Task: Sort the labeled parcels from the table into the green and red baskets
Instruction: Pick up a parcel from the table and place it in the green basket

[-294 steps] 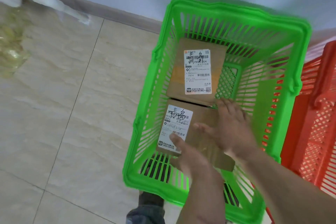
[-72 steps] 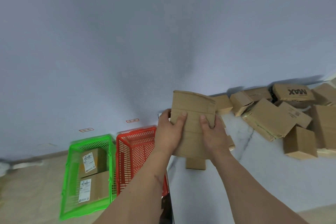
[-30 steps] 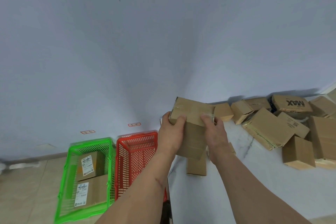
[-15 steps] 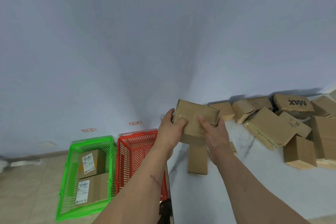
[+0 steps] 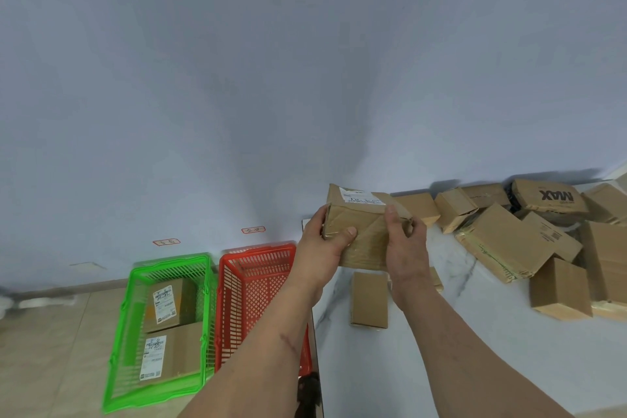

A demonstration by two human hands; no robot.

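**Cardboard parcel in hand, label only half showing — read it before picking a basket**

Both hands are on the held parcel (image 5: 359, 231), lifted above the near-left corner of the table (image 5: 390, 366). Left hand (image 5: 322, 248) wraps its left end, thumb pressed across the front face. Right hand (image 5: 403, 248) clamps the right side, fingers curled behind. The white label (image 5: 361, 197) sits on the top face, tipped away from me and partly under a loose flap. I can't read it from here.

How I'd run this step:
- Tip the top face toward the head camera until the label is square on. Thumb the flap clear if it covers text.
- Keep both hands on while rotating; the taped faces look slick and the box looks soft.
- Match the label to the small wall tags above the green basket (image 5: 125, 332) and red basket (image 5: 234, 282). The tags are too small for me to read.
- Green basket holds two labelled parcels; I see none in the red basket, though an arm hides part of it.
- Lower the parcel in label-up, don't toss it.

More boxes lie piled on the right of the table, and one small box (image 5: 369, 299) lies just below the hands.
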